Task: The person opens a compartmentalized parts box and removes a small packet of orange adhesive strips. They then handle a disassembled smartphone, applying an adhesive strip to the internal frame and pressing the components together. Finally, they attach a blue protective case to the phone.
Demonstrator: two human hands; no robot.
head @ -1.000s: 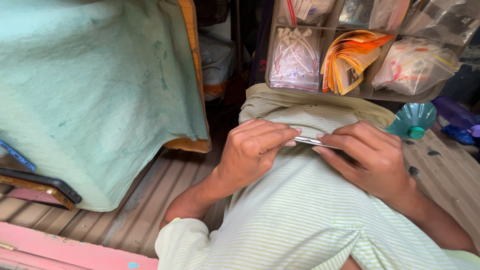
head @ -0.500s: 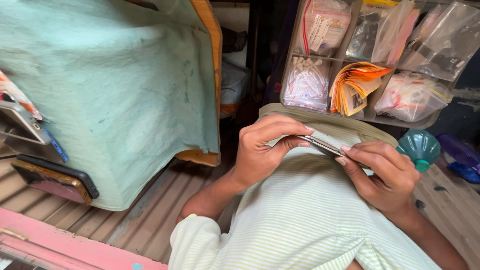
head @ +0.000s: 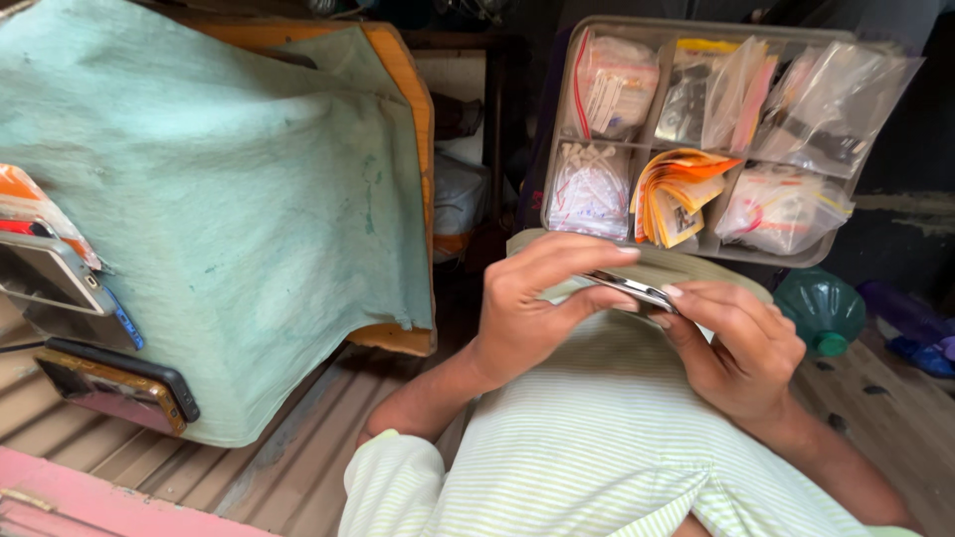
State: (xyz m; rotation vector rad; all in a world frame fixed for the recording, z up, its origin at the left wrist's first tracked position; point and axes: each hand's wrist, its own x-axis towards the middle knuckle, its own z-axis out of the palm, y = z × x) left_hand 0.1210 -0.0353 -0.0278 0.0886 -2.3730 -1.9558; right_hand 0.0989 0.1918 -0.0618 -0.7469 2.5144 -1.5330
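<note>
Silvery metal glints along the edge of a thin, flat phone (head: 629, 289), pinched edge-on between both hands, just above the person's lap in a pale green striped shirt (head: 597, 447). The left hand (head: 532, 308) is clamped on its near end with thumb under and fingers over, while the right hand (head: 731, 343) grips the other end, seemingly to steady the slim body. It looks dark on its face and very slender. Just beyond the hands a grey compartment tray (head: 557, 129) holds bagged small parts; left of them a green cloth (head: 229, 199) drapes a counter.
</note>
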